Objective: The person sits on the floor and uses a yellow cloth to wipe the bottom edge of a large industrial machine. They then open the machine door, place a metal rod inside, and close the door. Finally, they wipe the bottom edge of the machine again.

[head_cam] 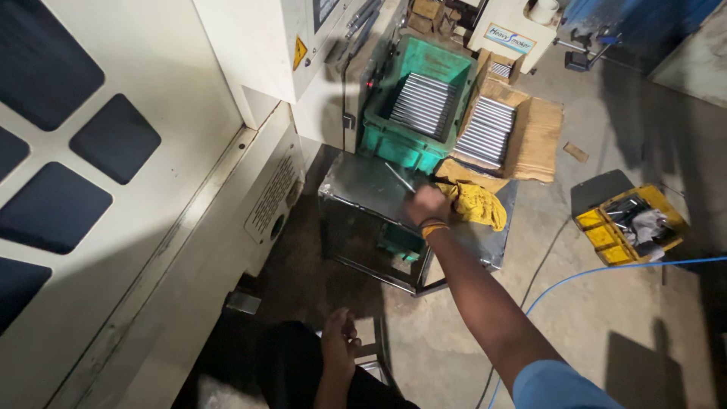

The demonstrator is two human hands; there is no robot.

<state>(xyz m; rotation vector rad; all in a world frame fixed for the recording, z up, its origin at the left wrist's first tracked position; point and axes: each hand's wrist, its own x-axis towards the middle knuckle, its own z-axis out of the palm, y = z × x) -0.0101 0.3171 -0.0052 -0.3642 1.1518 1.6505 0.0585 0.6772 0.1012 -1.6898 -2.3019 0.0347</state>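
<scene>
My right hand reaches out over a low metal table and is closed on a thin metal rod that sticks out to the upper left. A crumpled yellow cloth lies on the table right beside that hand. Behind the table stands a green crate filled with rows of metal rods. To its right is an open cardboard box with more rods. My left hand rests low near my lap, fingers loosely apart, holding nothing.
A large white machine with dark panels fills the left side. A yellow tool tray sits on the concrete floor at right. A blue hose and a dark cable run across the floor.
</scene>
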